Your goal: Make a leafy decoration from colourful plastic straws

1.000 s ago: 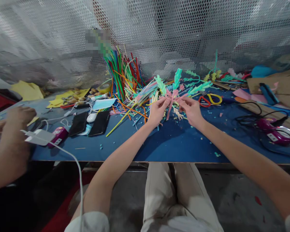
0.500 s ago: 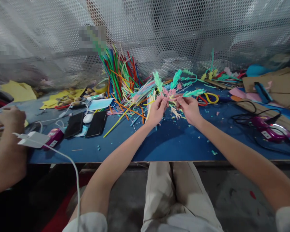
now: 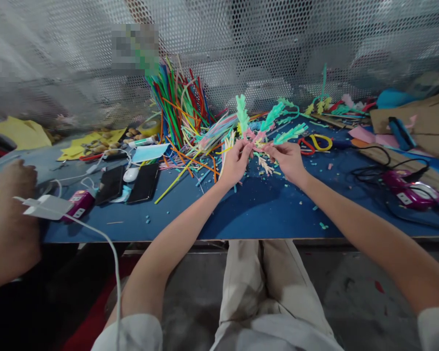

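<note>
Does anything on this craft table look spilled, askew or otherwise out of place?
Yes. Small cut scraps are scattered over the blue table, and loose coloured straws sprawl unevenly. A white cable dangles off the table's front edge. Both hands, left hand and right hand, pinch a fringed straw piece.

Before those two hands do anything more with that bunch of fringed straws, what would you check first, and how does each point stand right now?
1. Left hand pinches the bunch of fringed straws: ok.
2. Right hand grips the same bunch from the other side: ok.
3. Bunch held above the blue table, not lying on it: ok.
4. Scissors lie apart from both hands, beyond the right hand: ok.
5. Purple glue gun and its black cable stay away from the right forearm: ok.
6. Whether the stems are already fastened together: cannot tell, the fingers hide the joint.
</note>
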Available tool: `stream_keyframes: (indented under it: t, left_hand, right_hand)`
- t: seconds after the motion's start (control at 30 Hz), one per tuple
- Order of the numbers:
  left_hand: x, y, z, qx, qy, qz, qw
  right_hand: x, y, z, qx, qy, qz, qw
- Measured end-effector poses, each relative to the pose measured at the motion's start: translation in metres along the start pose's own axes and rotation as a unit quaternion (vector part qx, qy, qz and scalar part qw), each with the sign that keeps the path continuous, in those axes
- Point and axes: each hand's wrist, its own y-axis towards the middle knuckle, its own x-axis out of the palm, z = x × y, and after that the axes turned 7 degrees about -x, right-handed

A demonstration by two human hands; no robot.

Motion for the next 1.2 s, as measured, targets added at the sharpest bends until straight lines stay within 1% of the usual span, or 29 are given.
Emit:
stream_keyframes:
  t: [0.07, 0.17, 0.27, 0.43, 0.53, 0.6, 0.67, 0.8, 0.9, 1.0, 1.1, 1.2]
  left_hand:
    - [0.001, -0.001, 0.000, -0.003, -0.016, 0.003, 1.000]
    - [0.002, -0.001, 0.001, 0.004, -0.008, 0.001, 1.000]
    - [0.003, -0.001, 0.002, 0.010, -0.005, 0.008, 1.000]
    - [0.003, 0.000, 0.005, -0.003, -0.031, 0.052, 0.998]
    - [0.001, 0.002, 0.007, 0.003, -0.035, 0.044, 0.998]
    - [0.000, 0.002, 0.009, 0.016, -0.027, 0.031, 0.999]
    - [0.000, 0.000, 0.013, 0.033, 0.000, 0.018, 0.999]
    - [0.000, -0.004, 0.024, 0.060, 0.048, 0.007, 0.997]
    - [-0.003, -0.001, 0.027, 0.055, 0.027, 0.027, 0.998]
    - [-0.008, 0.005, 0.024, 0.044, -0.010, 0.052, 0.998]
    - [-0.013, 0.010, 0.019, 0.029, -0.004, 0.041, 0.999]
    - [-0.014, 0.011, 0.017, 0.012, 0.010, 0.016, 1.000]
  right_hand:
    - [-0.002, 0.001, 0.002, -0.007, -0.020, -0.004, 1.000]
    - [-0.003, 0.002, 0.003, -0.017, -0.036, -0.005, 0.999]
    - [-0.001, -0.001, 0.001, -0.021, -0.029, -0.013, 0.999]
    - [-0.001, -0.004, -0.011, -0.025, -0.004, -0.066, 0.998]
    - [-0.006, -0.002, -0.014, -0.015, -0.014, -0.106, 0.994]
    - [-0.008, 0.001, -0.013, -0.009, -0.011, -0.119, 0.993]
    - [-0.011, 0.004, -0.011, -0.008, 0.009, -0.109, 0.994]
    - [-0.016, 0.016, -0.010, 0.022, 0.065, -0.045, 0.997]
    - [-0.027, 0.029, -0.008, 0.042, 0.109, 0.008, 0.993]
    - [-0.041, 0.041, -0.004, 0.042, 0.109, 0.051, 0.992]
    - [-0.052, 0.046, -0.002, 0.054, 0.100, 0.044, 0.993]
    - [-0.058, 0.048, -0.004, 0.034, 0.082, 0.029, 0.996]
